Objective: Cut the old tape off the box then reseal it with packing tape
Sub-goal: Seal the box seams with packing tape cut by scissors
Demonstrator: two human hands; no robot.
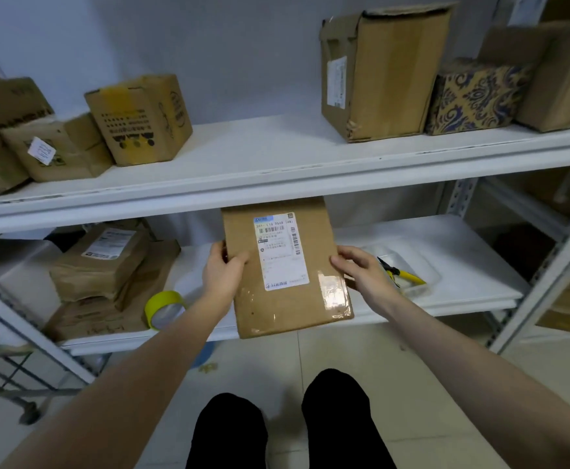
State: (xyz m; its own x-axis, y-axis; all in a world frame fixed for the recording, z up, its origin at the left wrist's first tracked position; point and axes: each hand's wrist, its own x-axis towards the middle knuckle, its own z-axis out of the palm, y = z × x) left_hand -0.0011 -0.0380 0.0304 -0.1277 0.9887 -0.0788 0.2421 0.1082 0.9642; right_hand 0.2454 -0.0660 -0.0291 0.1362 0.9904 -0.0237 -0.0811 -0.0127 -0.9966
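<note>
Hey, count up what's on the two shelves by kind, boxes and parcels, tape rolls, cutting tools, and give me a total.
Cardboard boxes and parcels: 10, counting the box held by the left hand and right hand; stacked ones at the left are hard to separate.
Tape rolls: 1, yellow-rimmed
Cutting tools: 1, yellow-handled
Total: 12

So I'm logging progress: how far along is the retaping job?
Barely started. Nothing looks cut: clear old tape still covers the box. In hand: left hand and right hand grip its sides over the lower shelf. Left: cutting with the yellow-handled cutter, then resealing with the tape roll.
</note>
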